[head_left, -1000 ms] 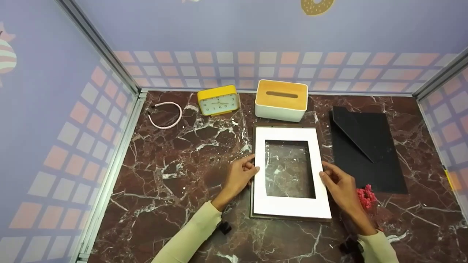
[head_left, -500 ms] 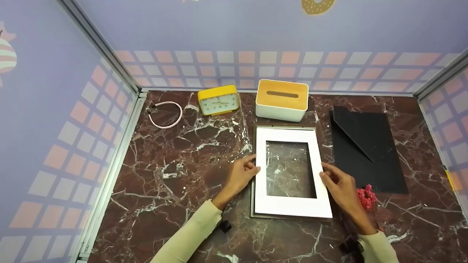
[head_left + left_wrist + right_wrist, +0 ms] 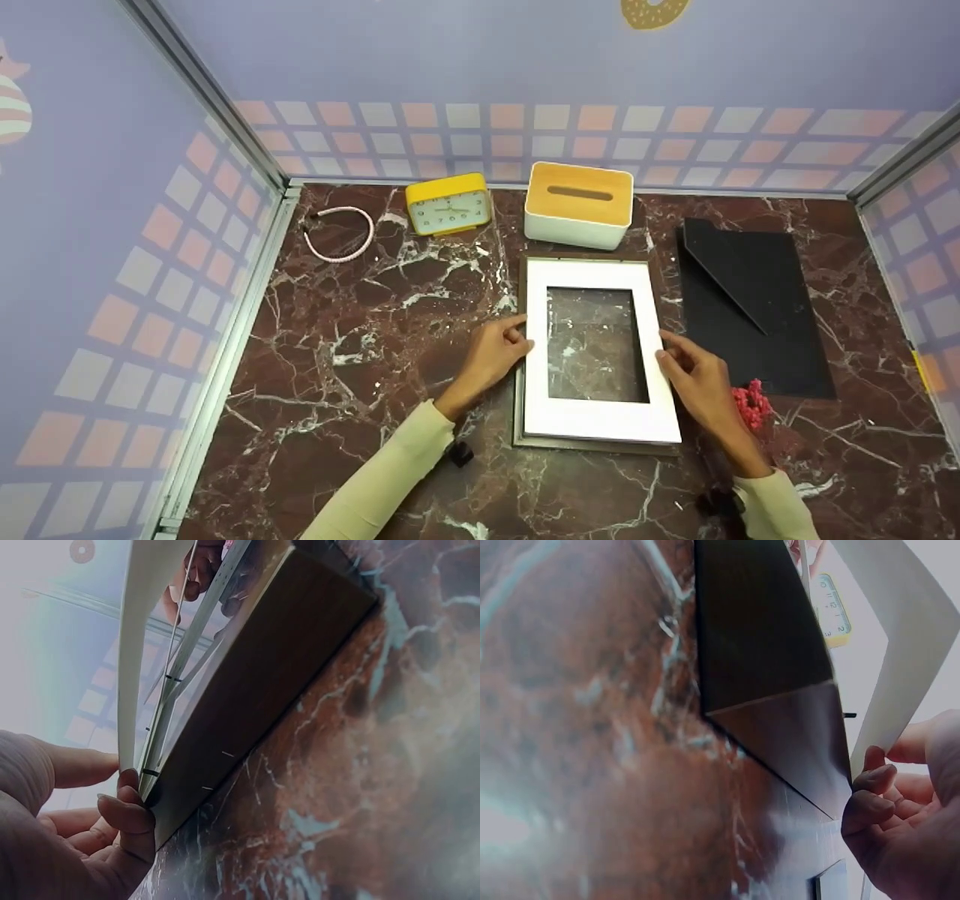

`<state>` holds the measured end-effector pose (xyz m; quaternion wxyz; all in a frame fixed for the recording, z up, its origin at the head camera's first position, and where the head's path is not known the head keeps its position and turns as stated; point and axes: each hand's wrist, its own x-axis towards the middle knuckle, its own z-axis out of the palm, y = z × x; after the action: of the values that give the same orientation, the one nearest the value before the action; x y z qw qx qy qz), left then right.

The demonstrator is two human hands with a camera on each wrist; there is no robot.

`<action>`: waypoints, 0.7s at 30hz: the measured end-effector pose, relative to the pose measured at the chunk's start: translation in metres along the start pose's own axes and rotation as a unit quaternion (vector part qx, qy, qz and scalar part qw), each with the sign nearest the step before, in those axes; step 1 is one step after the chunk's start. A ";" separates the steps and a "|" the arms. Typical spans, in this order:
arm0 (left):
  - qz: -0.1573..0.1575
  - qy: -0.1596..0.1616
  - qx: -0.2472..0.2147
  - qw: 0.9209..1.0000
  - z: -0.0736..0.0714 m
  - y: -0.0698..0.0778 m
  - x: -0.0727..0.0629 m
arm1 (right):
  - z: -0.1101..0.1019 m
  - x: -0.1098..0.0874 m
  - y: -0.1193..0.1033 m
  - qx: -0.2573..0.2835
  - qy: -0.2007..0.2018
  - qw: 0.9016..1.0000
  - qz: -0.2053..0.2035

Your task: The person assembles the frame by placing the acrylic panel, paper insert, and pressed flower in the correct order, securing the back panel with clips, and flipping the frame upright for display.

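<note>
A white picture mat [image 3: 600, 420] with a rectangular window lies between my hands, over a dark picture frame [image 3: 592, 447] on the table. My left hand [image 3: 493, 354] pinches the mat's left edge between thumb and fingers. Across from it, my right hand [image 3: 701, 386] pinches the right edge. In the left wrist view the mat is bowed and stands apart from the frame's side [image 3: 247, 690], with small dark tabs along the frame's back edge. The right wrist view shows the frame's corner [image 3: 780, 701] on the marble, with the mat [image 3: 911, 637] raised above it.
A black backing board with a stand [image 3: 757, 360] lies to the right. Pink-red flowers [image 3: 752, 405] are beside my right wrist. Behind stand a tissue box [image 3: 577, 225] and a yellow alarm clock [image 3: 448, 210]; a headband [image 3: 370, 236] lies left. Walls border the table.
The mat's near edge has shifted slightly away from me, so more of the frame's near side shows. Both hands keep their hold on its edges.
</note>
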<state>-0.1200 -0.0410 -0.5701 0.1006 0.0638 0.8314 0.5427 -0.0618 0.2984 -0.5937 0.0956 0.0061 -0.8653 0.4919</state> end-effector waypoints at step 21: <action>0.019 -0.016 0.049 0.999 -0.003 0.001 0.007 | 0.001 0.004 0.000 -0.014 -0.003 1.000 -0.004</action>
<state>-0.1270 -0.0417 -0.5684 0.1009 0.0929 0.8538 0.5023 -0.0662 0.2982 -0.5932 0.0947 0.0097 -0.8726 0.4791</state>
